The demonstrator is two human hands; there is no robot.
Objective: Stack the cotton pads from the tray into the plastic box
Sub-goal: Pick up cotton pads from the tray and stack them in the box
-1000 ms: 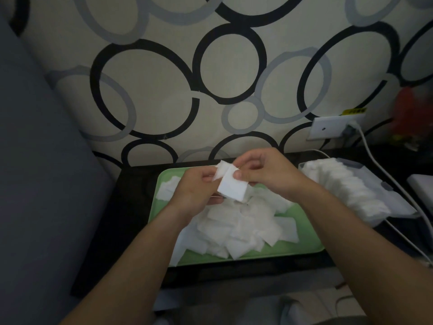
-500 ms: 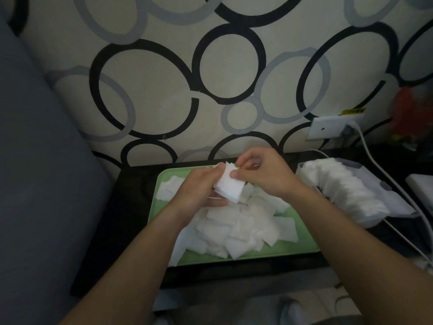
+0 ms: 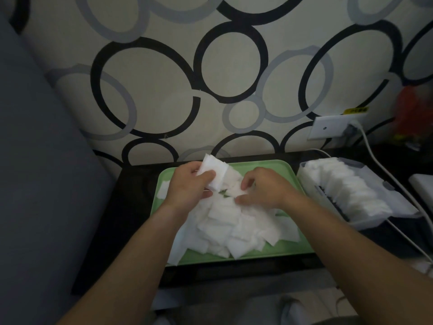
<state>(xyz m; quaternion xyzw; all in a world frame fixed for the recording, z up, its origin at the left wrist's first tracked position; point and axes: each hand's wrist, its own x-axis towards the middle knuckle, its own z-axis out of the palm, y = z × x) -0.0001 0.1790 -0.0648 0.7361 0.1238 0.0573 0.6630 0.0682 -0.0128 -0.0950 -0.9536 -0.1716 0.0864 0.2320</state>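
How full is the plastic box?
Nearly full: a row of cotton pads standing on edge runs almost the whole length of the plastic box, rising above its rim.

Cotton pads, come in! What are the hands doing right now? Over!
Left hand gripping a small stack of pads. Right hand down on the loose pile in the green tray, pinching one. Plastic box nearly full. Nothing blocking.

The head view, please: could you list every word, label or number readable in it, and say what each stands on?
Nothing can be read.
Yellow label on the wall above the white socket plate: dark marks, too small and blurred to read.
Red object at the far right: blurred, no legible text.
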